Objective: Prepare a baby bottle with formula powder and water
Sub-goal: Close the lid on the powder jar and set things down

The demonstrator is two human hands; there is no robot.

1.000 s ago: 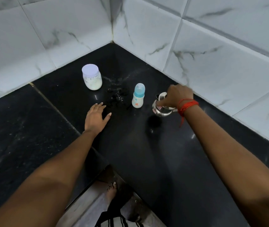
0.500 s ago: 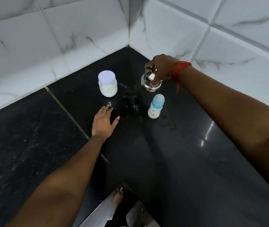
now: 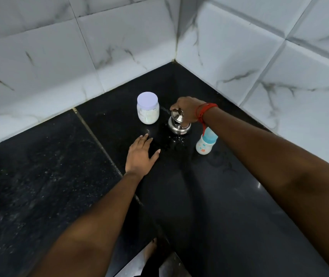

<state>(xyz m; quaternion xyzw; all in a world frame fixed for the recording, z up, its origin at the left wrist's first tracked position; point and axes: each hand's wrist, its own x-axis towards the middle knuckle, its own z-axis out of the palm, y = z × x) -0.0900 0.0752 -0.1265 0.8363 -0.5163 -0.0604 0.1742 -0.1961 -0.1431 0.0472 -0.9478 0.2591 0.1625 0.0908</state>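
Baby bottle stands upright on the black table, its blue cap on, just under the right forearm and to the right of the other things. The right hand, a red thread at its wrist, has its fingers curled over the top of a small steel pot, gripping it by the lid or handle; whether the pot's base is fully down on the table I cannot tell. The pot sits between the bottle and a jar of white powder with a pale lilac lid, close to the jar but not touching it. The left hand lies flat on the table in front of the jar, fingers straight and holding nothing. Water droplets speckle the surface near the pot. By my reading, the things are being set out: nothing is opened, so mixing has not begun. Next comes uncapping the bottle, which probably calls for the right hand to let go of the pot and the left to steady the bottle's body. Counted: one bottle, one jar, one pot, two hands.
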